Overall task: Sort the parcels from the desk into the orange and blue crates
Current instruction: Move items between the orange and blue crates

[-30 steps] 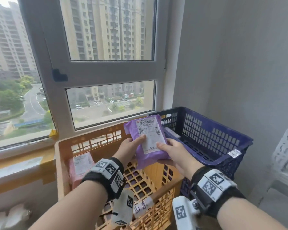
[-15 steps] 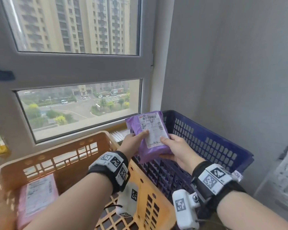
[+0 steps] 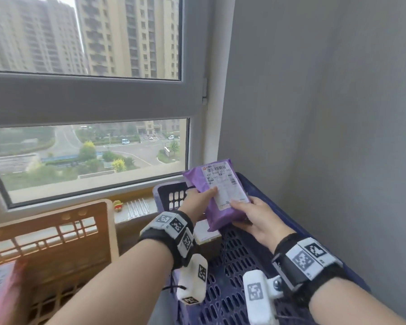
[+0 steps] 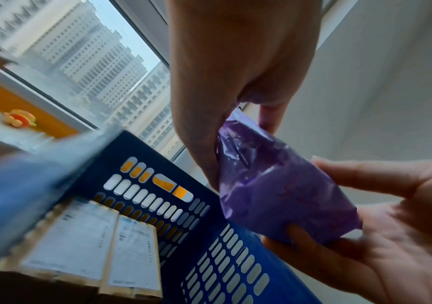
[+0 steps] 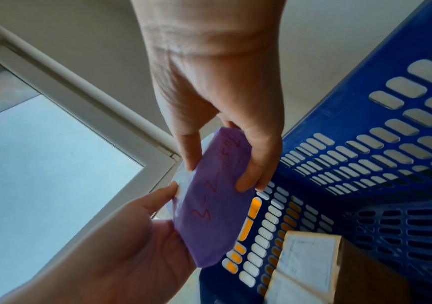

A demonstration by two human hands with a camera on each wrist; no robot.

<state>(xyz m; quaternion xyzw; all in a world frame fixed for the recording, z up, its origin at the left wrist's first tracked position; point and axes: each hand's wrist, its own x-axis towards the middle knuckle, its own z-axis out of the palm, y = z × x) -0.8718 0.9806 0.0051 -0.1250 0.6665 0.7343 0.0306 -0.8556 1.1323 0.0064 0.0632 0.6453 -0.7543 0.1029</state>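
Both hands hold a purple parcel [image 3: 222, 214] with a white shipping label, tilted up above the blue crate [image 3: 230, 259]. My left hand [image 3: 202, 198] pinches its left edge, thumb on the label. My right hand [image 3: 246, 212] grips its right side, thumb on top and fingers underneath. The left wrist view shows the purple parcel [image 4: 274, 191] from below, with red writing on it; in the right wrist view the purple parcel [image 5: 209, 205] is seen the same way. A cardboard box [image 3: 209, 235] with labels lies in the blue crate. The orange crate [image 3: 56, 231] stands to the left.
A pink parcel [image 3: 0, 289] lies in the orange crate at the lower left. A window sill with a small yellow toy [image 3: 118, 205] runs behind the crates. A grey wall [image 3: 326, 137] stands close on the right of the blue crate.
Both hands have carried the purple parcel to the right, from above the orange crate to above the blue crate. The grip on it is unchanged.
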